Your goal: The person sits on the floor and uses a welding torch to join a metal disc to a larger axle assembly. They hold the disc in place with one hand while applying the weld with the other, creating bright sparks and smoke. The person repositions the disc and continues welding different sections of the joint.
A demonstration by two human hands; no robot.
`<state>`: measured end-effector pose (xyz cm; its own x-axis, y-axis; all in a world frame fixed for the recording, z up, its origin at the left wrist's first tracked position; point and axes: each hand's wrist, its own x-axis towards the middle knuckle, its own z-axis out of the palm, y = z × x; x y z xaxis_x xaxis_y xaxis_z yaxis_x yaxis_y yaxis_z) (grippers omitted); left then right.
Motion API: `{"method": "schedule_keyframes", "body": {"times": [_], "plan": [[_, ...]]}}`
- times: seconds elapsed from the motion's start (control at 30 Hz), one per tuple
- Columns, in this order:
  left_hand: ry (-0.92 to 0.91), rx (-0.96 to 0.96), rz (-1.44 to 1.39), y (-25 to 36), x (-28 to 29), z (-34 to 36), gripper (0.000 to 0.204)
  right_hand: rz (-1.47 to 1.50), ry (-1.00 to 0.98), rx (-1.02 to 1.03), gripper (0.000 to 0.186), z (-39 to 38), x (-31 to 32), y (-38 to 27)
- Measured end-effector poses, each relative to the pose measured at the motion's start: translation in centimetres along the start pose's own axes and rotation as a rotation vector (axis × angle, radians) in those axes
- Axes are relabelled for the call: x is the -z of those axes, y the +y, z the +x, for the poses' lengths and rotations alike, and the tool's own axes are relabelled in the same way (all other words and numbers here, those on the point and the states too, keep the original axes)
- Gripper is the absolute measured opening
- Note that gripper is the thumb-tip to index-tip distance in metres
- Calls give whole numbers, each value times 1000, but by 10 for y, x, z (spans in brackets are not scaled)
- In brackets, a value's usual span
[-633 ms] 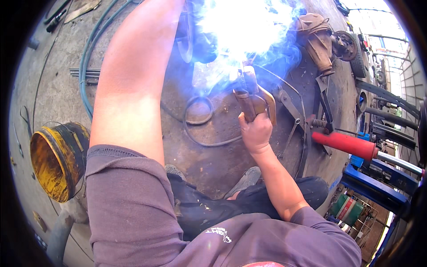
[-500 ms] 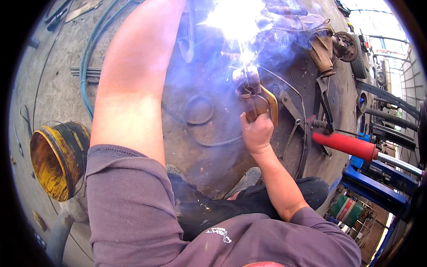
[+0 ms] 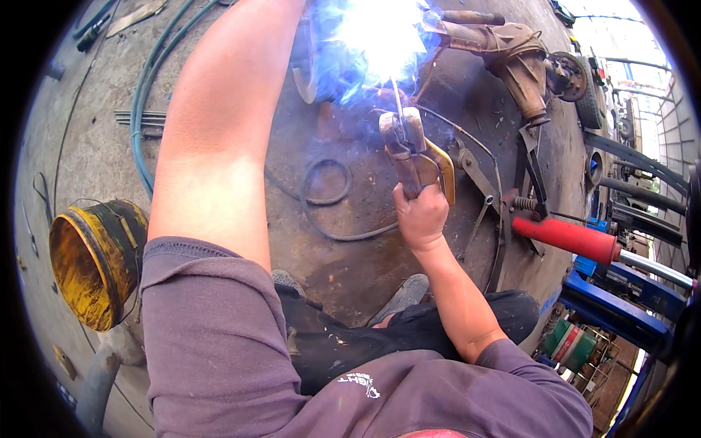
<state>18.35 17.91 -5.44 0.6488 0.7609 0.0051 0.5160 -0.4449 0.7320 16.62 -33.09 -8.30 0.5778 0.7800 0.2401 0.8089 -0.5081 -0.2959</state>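
Observation:
My right hand [image 3: 423, 217] is wrapped round the handle of a worn welding electrode holder [image 3: 403, 150]. A thin welding rod [image 3: 398, 97] sticks up from the holder's jaws toward a blinding white-blue arc [image 3: 380, 40]. The glare hides the rod's tip and the spot where it meets the metal. Just right of the arc lies a rusty vehicle axle housing [image 3: 515, 55]. My left arm [image 3: 219, 117] stretches forward past the top edge, so the left hand is out of the picture. A curved metal piece [image 3: 304, 82] shows partly beside that arm.
A yellow-stained bucket [image 3: 84, 263] lies tipped at the left. Blue hoses [image 3: 144, 131] and thin rods [image 3: 142, 118] rest on the concrete floor, and a cable [image 3: 328, 233] loops ahead of my feet. Rightward are a red cylinder [image 3: 566, 239], blue steel frame [image 3: 617, 310] and metal linkage [image 3: 475, 175].
The smoke around the arc has thinned, so the axle housing and floor show more clearly. The bright glare has changed shape. My right hand and the holder have barely moved.

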Motion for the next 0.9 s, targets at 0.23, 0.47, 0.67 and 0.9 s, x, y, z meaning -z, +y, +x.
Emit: {"method": "schedule_keyframes", "body": {"times": [0.23,0.47,0.67,0.9], "plan": [[-2,-12,-10,-1,-3,3,51,-45,34,35,49,-3,-1,3],[6,-31,-31,-3,-6,9,51,-52,-29,-19,63,-7,-3,6],[17,-56,-79,-18,-6,24,51,-39,-22,-2,64,-1,-2,0],[5,26,-29,2,1,1,55,-34,21,11,51,-1,-3,1]]}}
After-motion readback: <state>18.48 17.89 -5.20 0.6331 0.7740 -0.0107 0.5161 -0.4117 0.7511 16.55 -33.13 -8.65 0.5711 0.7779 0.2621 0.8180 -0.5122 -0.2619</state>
